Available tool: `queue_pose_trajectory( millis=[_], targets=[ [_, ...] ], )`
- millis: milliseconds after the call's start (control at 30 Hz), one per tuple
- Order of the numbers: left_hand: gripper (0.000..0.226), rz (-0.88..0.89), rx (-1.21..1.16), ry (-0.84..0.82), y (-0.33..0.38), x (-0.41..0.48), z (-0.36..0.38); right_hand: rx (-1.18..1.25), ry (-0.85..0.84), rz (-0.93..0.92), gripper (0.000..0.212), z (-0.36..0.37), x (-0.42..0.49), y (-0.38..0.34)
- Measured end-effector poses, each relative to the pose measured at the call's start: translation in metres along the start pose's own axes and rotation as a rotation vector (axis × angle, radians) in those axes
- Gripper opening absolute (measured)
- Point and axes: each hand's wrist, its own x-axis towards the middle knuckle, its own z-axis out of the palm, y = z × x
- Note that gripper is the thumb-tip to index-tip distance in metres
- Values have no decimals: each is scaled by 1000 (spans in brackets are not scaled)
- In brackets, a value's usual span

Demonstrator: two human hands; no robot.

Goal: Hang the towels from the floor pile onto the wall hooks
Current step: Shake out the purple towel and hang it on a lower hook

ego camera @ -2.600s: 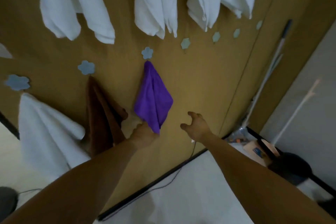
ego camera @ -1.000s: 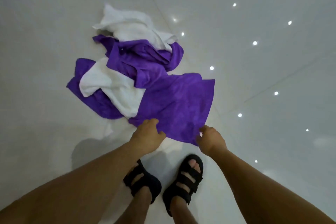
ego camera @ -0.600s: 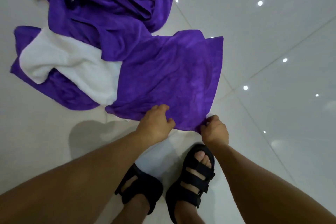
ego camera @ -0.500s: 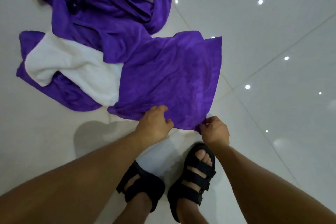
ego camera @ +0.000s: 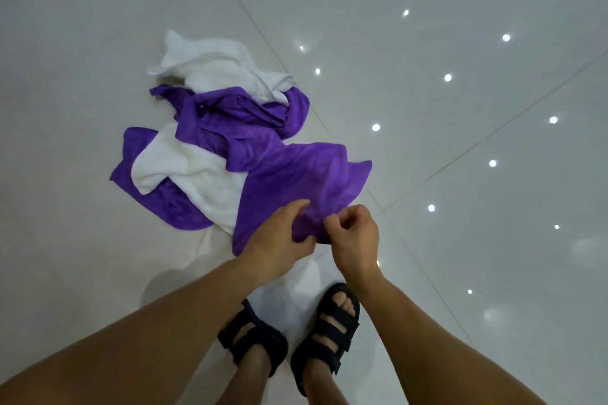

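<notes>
A pile of purple and white towels (ego camera: 197, 154) lies on the glossy white tile floor. The nearest purple towel (ego camera: 296, 177) is partly lifted at its near edge. My left hand (ego camera: 279, 237) grips that edge, with the thumb under the cloth. My right hand (ego camera: 353, 237) pinches the same edge right beside it, so the two hands almost touch. The far part of this towel still rests on the pile. A white towel (ego camera: 217, 66) lies at the far end of the pile. The wall hooks are out of view.
My two feet in black sandals (ego camera: 289, 339) stand just below the hands, close to the pile. The white tile floor (ego camera: 460, 240) reflects several ceiling lights on the right side.
Both hands have drawn together along the purple towel's near edge and lifted it off the floor. The view has pulled back from the pile.
</notes>
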Motion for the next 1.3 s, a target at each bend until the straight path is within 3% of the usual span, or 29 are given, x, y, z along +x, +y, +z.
queue_pose_trajectory(
  millis=[100, 200, 267, 367, 500, 600, 733, 800, 867, 967, 1033, 1133, 1300],
  targets=[
    [70, 186, 76, 2, 42, -28, -53, 66, -60, -72, 13, -7, -26, -69],
    [36, 252, 101, 57, 87, -60, -111, 114, -86, -131, 16, -20, -54, -140],
    [24, 254, 162, 223, 115, -85, -148, 157, -75, -156, 15, -27, -77, -188],
    [17, 392, 196, 504, 152, -125, -196, 174, -143, -206, 16, -29, -119, -265],
    [13, 284, -59, 495, 192, -183, -254, 100, -312, -360, 28, -30, -176, -361],
    [14, 218, -340, 561, 217, -227, -306, 99, -352, -398, 21, -39, -212, -419],
    [18, 251, -342, 517, 252, -288, -375, 24, -498, -447, 33, -50, -259, -493],
    [20, 275, -352, 507, 269, -317, -410, -134, -601, -531, 42, -50, -283, -529],
    [18, 288, -312, 498, 279, -346, -442, -424, -531, -721, 34, -46, -302, -563],
    [15, 273, -217, 561, 283, -384, -478, -823, -250, -945, 21, -37, -329, -608],
    [16, 267, -298, 634, 285, -407, -492, -798, -130, -1006, 21, -28, -350, -627],
    [19, 331, -496, 686, 291, -440, -514, -781, -164, -1063, 18, -5, -380, -645],
    [42, 225, -24, 709, 268, -493, -545, -1051, -60, -1318, 24, 17, -420, -669]
  ],
)
